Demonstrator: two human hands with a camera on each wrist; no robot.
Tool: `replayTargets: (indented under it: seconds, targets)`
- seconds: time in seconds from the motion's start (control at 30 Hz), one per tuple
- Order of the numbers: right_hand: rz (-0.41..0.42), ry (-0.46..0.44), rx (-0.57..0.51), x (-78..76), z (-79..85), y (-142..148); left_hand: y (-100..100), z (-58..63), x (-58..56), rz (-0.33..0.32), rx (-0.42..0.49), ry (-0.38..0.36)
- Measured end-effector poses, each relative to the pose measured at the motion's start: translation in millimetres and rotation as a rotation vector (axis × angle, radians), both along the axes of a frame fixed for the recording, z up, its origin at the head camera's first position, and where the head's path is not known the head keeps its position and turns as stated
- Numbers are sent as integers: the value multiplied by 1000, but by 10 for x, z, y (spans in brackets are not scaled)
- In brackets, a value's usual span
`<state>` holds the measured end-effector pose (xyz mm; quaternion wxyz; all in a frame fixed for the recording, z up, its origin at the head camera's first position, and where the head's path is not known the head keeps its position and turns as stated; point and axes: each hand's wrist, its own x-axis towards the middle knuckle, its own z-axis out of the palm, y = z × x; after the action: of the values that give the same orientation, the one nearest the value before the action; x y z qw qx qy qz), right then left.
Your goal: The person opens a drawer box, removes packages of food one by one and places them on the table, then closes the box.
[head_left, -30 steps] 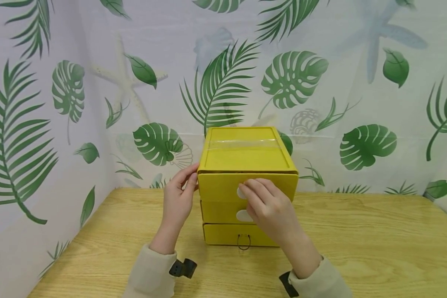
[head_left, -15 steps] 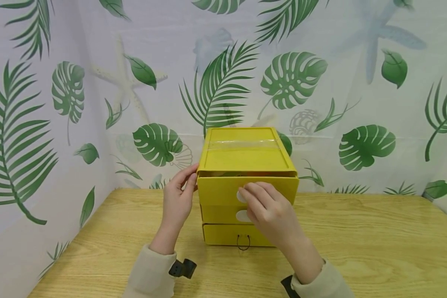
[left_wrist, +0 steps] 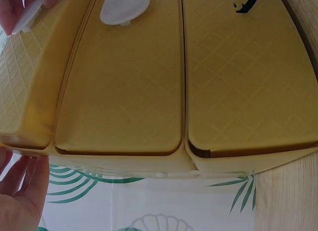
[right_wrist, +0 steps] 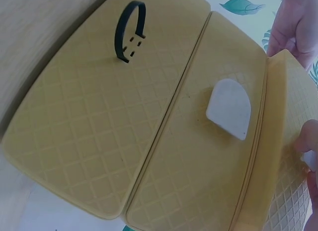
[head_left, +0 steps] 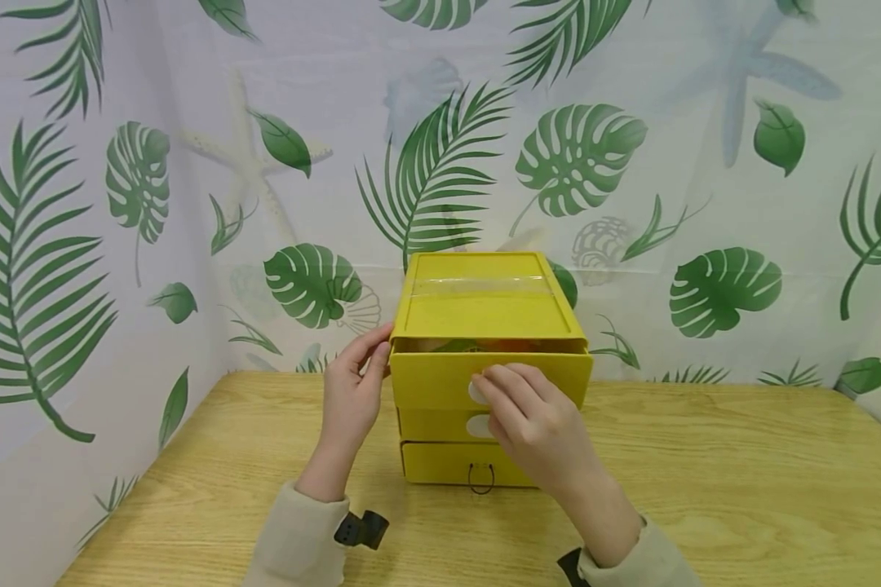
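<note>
A yellow three-drawer box [head_left: 484, 314] stands on the table in the head view. Its top drawer [head_left: 433, 381] is pulled partway out, and something green and reddish shows in the narrow gap. My right hand [head_left: 539, 420] pinches the white handle [head_left: 477, 393] of that drawer between thumb and fingers. On the box's left side rests my left hand [head_left: 351, 387], its fingers extended along the wall near the top front corner. The middle drawer [left_wrist: 119, 87] has a white tab handle [right_wrist: 229, 108]; the bottom drawer [right_wrist: 94, 107] has a black loop handle [right_wrist: 130, 32]. Both are pushed in.
The wood-grain table [head_left: 741, 473] extends to both sides of the box. Behind and at the left hangs a white leaf-print curtain [head_left: 440, 49]. Clear tape [head_left: 477, 285] crosses the box's top. Black straps [head_left: 361, 528] show at both cuffs.
The top drawer has slid out toward me from nearly flush, drawn by my right hand on its handle, and the gap above it has widened. My left hand has stayed against the box.
</note>
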<state>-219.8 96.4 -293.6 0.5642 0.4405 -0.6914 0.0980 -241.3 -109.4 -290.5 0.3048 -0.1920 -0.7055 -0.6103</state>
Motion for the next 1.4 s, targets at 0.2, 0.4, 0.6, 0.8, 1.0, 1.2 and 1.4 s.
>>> replayTargets:
  seconds: [0.2,0.4,0.6,0.8,1.0,1.2,1.4]
  targets:
    - [3,3,5,24,4,-9,-9,6,-6,-2,10,0]
    - [-4,6,16,34,14,-13,-19,9,3,2,10,-10]
    - [-16,3,30,43,17,-17,-27,3,1,13,7,-4]
    - [14,14,-1,32,15,-26,-25,-5,-14,17,0,7]
    - [20,18,-9,53,2,-15,-10,-13,-26,12,-11,10]
    - [18,19,-6,109,-10,3,-1,2,-15,29,-33,28]
    - [32,15,-8,155,-2,-5,-14,4,-24,41,-47,48]
